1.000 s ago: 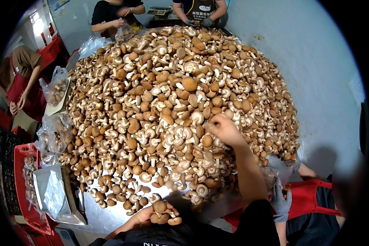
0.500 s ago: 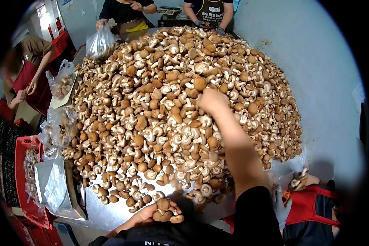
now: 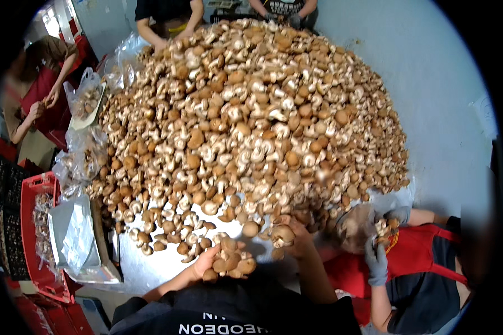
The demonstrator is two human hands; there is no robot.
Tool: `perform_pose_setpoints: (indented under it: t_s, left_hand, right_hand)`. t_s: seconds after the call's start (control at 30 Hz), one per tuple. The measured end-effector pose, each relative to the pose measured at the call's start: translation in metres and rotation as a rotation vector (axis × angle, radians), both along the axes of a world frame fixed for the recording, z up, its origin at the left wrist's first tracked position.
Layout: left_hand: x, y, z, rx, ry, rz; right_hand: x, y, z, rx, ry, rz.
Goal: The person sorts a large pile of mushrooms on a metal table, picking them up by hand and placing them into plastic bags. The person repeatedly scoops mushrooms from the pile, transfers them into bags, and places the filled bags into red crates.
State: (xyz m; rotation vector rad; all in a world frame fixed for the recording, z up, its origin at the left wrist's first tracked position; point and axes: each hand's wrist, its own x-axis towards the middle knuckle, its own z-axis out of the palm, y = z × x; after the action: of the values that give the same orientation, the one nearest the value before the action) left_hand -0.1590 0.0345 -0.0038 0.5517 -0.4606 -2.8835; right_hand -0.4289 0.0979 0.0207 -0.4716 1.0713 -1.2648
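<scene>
A large heap of brown-capped shiitake mushrooms (image 3: 246, 139) covers the metal table in front of me. At its near edge, my left hand (image 3: 203, 263) is closed around a bunch of mushrooms (image 3: 233, 263), caps mostly facing up. Just to the right, my right hand (image 3: 303, 239) grips mushrooms (image 3: 283, 235) with pale gills and stems partly showing. Its fingers are partly hidden behind them. Loose mushrooms (image 3: 167, 227) lie scattered on the shiny tabletop (image 3: 142, 265) beyond my left hand.
A scale (image 3: 75, 240) with plastic bags on it stands at the left, beside a red crate (image 3: 36, 268). Filled clear bags (image 3: 85, 97) line the left edge. A gloved co-worker (image 3: 377, 259) holds mushrooms close on my right; other people stand around the heap.
My right hand has drawn back from the middle of the heap to near my left hand, now with mushrooms in it. The bunch in my left hand looks bigger. My view has shifted slightly.
</scene>
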Motion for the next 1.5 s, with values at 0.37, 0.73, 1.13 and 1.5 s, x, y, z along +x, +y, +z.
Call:
perform_pose_setpoints:
  t_s: [0.37,0.73,1.13,1.5]
  left_hand:
    - [0.1,0.008,0.005,0.28,0.192,0.24]
    - [0.152,0.028,0.018,0.287,0.17,0.331]
    - [0.191,0.015,0.021,0.337,0.152,0.29]
    - [0.104,0.035,0.009,0.285,-0.019,-0.338]
  right_hand:
    - [0.099,0.104,-0.031,0.23,0.23,0.114]
    - [0.183,0.029,-0.021,0.226,1.485,0.45]
    - [0.168,0.04,-0.046,-0.116,0.376,0.271]
    - [0.241,0.129,0.042,0.02,-0.377,-0.431]
